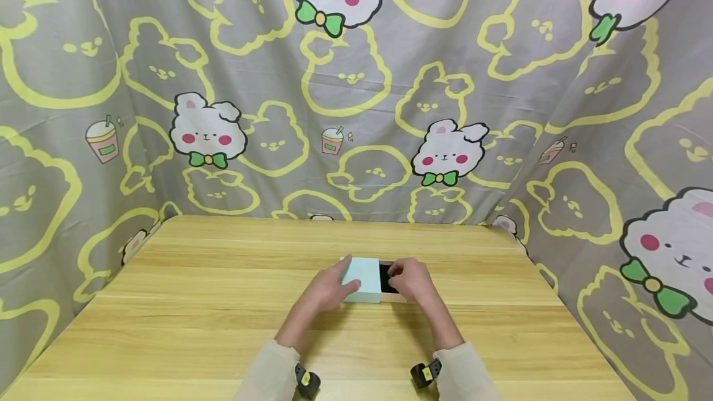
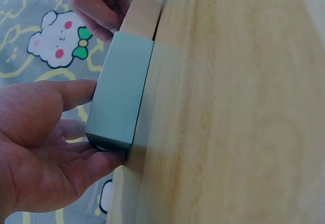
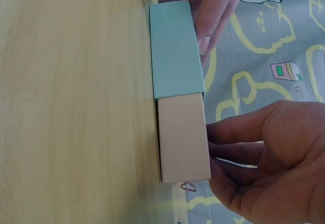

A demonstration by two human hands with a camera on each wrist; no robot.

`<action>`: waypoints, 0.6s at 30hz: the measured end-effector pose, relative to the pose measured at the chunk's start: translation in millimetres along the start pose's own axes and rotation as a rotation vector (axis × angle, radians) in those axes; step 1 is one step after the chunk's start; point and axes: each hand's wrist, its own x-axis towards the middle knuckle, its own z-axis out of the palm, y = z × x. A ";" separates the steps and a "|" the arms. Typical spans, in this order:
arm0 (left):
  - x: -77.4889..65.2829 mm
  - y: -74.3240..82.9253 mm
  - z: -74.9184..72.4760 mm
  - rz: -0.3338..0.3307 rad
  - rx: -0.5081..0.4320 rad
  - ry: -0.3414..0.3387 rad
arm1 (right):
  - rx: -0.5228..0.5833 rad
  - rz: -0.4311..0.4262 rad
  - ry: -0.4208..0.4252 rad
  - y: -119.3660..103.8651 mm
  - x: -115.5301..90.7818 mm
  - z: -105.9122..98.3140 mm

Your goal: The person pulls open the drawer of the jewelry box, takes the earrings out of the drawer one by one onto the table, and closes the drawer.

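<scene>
- Light wooden table (image 1: 223, 302), walled by grey cartoon-bunny curtain (image 1: 390, 79).
- Left hand (image 1: 330, 288) gripping mint sleeve (image 1: 363, 278).
- Right hand (image 1: 411, 282) pinching beige inner tray (image 3: 183, 135), partly slid out.

Light wooden table (image 1: 223, 302), grey curtain (image 1: 390, 79) behind — cartoon bunnies, yellow outlines

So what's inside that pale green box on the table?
A beige inner tray slides partway out of the green sleeve. Its open part shows something black; the right hand and the sleeve hide the rest.
</scene>
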 end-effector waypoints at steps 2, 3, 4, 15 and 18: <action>0.0 0.7 -0.7 0.001 0.001 0.000 | 0.008 0.002 0.002 -0.3 -0.5 -0.4; 0.2 0.7 -0.8 0.000 0.003 0.000 | 0.013 0.004 0.002 -0.3 -0.7 -0.5; 0.3 0.7 -1.0 0.003 0.004 0.000 | 0.015 0.004 0.004 -0.4 -0.9 -0.6; 1.5 -1.3 1.0 -0.002 0.005 0.005 | 0.018 0.004 0.012 -1.6 -1.5 -1.9; 1.6 -1.3 0.6 0.000 0.005 0.008 | 0.013 -0.001 0.015 -1.8 -1.4 -2.6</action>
